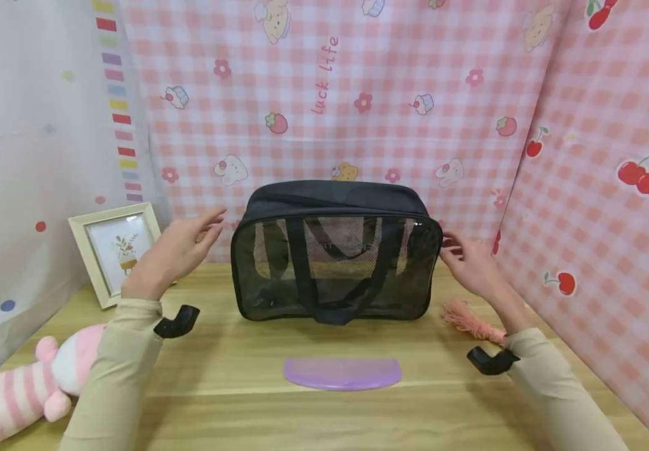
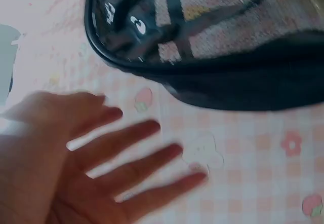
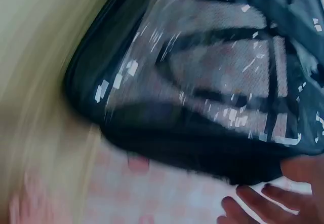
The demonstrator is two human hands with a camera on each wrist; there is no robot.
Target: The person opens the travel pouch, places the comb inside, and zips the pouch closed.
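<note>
A black see-through handbag [image 1: 265, 294] stands upright on the wooden table, its two dark straps hanging down the front. To its left my left hand [image 1: 180, 247] hovers with fingers extended toward the bag and a gap between them. The left wrist view shows that hand [image 2: 111, 168] with its fingers spread and nothing in it. My right hand [image 1: 473, 263] is at the bag's right edge, fingertips right at the side seam. In the right wrist view, the loosely bent fingers [image 3: 268, 206] lie by the bag's dark side, partly cut off by the frame.
A purple comb [image 1: 342, 374] lies in front of the bag. Beside my right forearm is a bundle of pink yarn [image 1: 467, 321]. On the left are a framed picture [image 1: 89, 258] and a pink striped plush toy [image 1: 22, 394]. Pink checked curtains [image 1: 324, 75] hang behind and to the right.
</note>
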